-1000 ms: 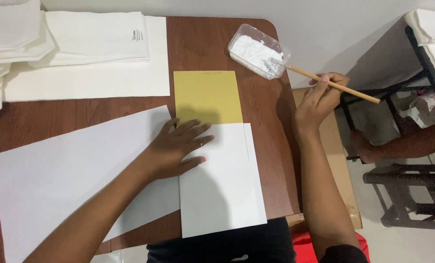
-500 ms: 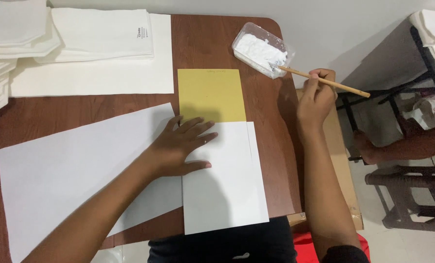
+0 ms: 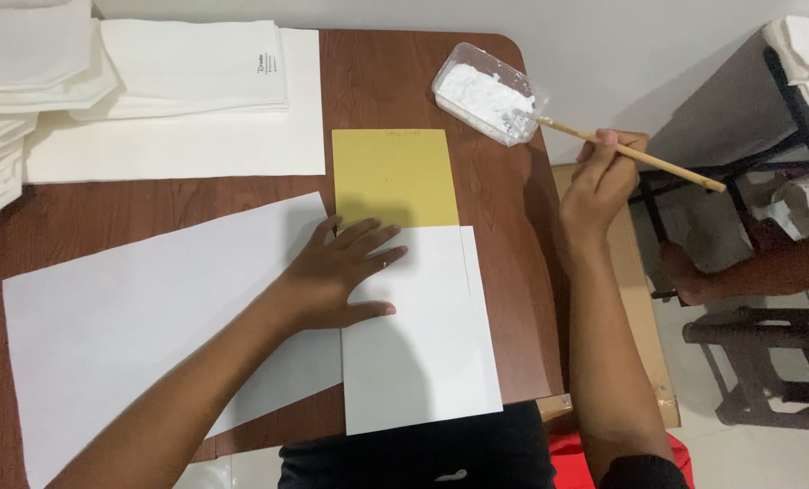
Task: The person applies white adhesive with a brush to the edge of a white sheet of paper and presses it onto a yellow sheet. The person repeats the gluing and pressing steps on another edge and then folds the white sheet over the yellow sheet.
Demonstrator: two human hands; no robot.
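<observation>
Wooden brush (image 3: pixel 626 150) is pinched in the right hand (image 3: pixel 599 186), its tip dipped into the paste tub (image 3: pixel 488 93) beyond the yellow card (image 3: pixel 394 177). White sheet (image 3: pixel 423 340), overlapping the card's near edge, is pressed flat by the open left hand (image 3: pixel 341 272).

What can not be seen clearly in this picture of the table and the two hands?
- Head view: the brush tip is buried in white paste inside the clear tub.
- The left hand covers part of the white sheet under it.
- The small mark on the yellow card is too small to make out.
- The folded white stacks are cut off by the frame edge.
</observation>
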